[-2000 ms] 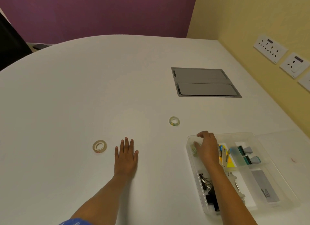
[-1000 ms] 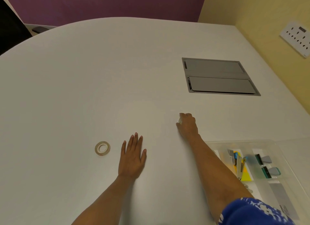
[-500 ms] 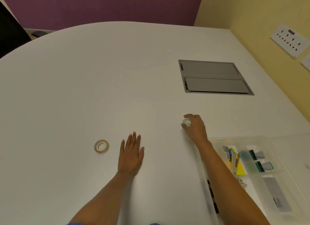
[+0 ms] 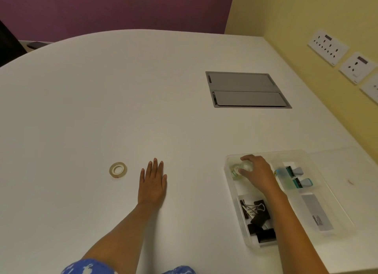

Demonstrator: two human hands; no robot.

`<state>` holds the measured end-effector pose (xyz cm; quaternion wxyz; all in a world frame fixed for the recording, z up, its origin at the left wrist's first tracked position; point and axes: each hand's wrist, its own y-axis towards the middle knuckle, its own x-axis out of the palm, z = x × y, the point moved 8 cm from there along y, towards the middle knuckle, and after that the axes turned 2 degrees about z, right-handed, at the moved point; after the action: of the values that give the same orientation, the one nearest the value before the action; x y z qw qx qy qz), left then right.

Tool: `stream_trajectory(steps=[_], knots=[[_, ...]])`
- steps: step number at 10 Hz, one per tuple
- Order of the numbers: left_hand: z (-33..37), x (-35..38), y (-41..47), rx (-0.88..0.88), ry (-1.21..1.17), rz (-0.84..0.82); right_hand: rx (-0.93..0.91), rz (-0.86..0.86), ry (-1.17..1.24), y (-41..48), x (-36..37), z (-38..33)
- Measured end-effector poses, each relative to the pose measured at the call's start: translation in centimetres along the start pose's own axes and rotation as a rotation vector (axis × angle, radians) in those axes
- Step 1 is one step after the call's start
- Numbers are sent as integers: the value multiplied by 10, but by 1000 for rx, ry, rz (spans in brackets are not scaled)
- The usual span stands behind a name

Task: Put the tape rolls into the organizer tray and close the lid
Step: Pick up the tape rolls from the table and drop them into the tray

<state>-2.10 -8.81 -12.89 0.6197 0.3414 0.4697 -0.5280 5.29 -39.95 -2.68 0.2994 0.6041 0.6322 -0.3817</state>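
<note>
While the right hand (image 4: 258,172) sits over the far-left compartment of the clear tray (image 4: 331,194), fingers curled on a small clear tape roll (image 4: 247,167) with another roll (image 4: 235,171) just beside it in the same compartment, one beige tape roll (image 4: 118,169) is left on the table (image 4: 102,100). It lies flat, hole up, at about 9 o'clock from the left hand (image 4: 153,181), near its fingertips. Left hand is flat, fingers together, holding nothing, and far nearer than the right, so I'd expect the left to take it. Lid not clearly visible.
</note>
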Motion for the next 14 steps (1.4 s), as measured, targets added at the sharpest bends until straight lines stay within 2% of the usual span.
stream_trajectory(steps=[6, 10, 12, 13, 14], knots=[[-1, -2, -6, 10, -25, -30, -175, -122, -112, -30, 37, -6], [-4, 2, -6, 25, -38, -7, -119, -90, -138, -21, 31, -6], [-7, 3, -5, 28, -34, 6, -118, 53, -86, -18, 15, -27], [-8, 3, -5, 31, -50, 14, -204, 156, 5, -17, 6, -67], [-8, 3, -5, 35, -37, 22, -289, 165, 54, -16, 14, -101]])
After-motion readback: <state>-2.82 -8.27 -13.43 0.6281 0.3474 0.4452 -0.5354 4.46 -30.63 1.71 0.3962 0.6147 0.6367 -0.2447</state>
